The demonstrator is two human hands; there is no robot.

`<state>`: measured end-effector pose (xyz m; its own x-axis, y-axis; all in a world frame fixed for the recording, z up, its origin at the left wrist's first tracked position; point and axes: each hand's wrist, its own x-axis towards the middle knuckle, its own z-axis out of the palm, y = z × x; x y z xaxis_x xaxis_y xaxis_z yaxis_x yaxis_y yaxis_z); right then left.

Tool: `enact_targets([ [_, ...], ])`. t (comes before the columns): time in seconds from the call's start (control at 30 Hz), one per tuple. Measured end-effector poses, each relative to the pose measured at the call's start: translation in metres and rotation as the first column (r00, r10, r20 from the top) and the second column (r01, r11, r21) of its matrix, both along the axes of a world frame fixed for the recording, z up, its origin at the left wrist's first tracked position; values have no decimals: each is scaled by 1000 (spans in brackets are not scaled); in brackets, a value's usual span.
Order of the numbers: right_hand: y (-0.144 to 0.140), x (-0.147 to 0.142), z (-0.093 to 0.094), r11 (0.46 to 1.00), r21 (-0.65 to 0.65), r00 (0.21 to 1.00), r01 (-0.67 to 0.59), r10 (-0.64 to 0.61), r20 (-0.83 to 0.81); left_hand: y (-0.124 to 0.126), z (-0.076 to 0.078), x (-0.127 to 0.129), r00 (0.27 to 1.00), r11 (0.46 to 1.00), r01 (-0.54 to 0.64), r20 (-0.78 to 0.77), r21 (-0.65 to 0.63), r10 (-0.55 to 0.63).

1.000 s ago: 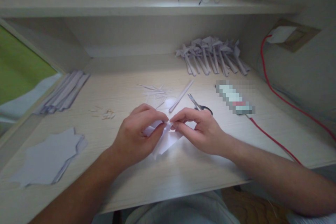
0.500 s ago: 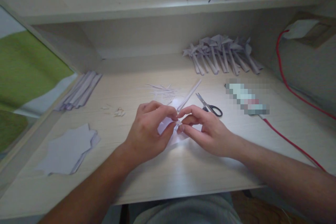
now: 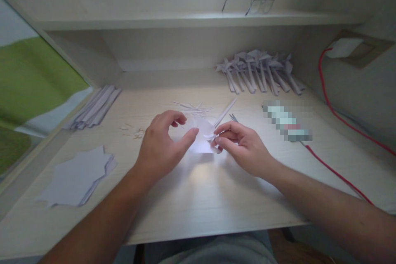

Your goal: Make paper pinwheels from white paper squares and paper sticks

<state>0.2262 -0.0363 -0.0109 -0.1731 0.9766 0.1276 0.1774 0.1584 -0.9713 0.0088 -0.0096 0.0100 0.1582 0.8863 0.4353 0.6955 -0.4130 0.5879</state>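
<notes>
My right hand (image 3: 243, 146) pinches a white sheet of paper (image 3: 201, 142) by a folded part near its right side. The paper is held just above the desk and looks bright under a light. To its left my left hand (image 3: 165, 138) is open, thumb and fingers apart, close to the paper's left edge. Beyond the paper lie a long rolled paper stick (image 3: 225, 112) and a heap of thin paper strips (image 3: 195, 109). Only the blade tips of the scissors (image 3: 233, 118) show behind my right hand.
Finished paper pinwheels (image 3: 256, 70) lie in a row at the back right. Paper rolls (image 3: 94, 107) and stacked paper sheets (image 3: 76, 177) sit at the left, with small pale bits (image 3: 136, 133) nearby. A blurred device (image 3: 287, 121) with a red cable (image 3: 338, 173) is at the right. Glasses (image 3: 258, 2) rest on the shelf.
My left hand has let go of the paper, moved left and opened. The right hand keeps its pinch, and more of the paper shows. The scissors are now mostly hidden; the view has tilted slightly.
</notes>
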Motion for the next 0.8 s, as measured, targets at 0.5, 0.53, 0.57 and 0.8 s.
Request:
enact_targets([
  [0.5,-2,-2,4,1000,-21,1000,18,-18,-10,4,-15,3,980,976,144,161,-165,-118],
  [0.53,-2,-2,4,1000,-23,1000,20,-20,-10,4,-16,3,979,972,169,145,-165,-145],
  [0.57,-1,-2,4,999,-28,1000,23,-23,-16,4,-16,3,978,970,185,130,-159,-165],
  [0.8,10,1,2,980,-187,991,68,-89,-104,4,-13,3,978,979,179,124,-100,-167],
])
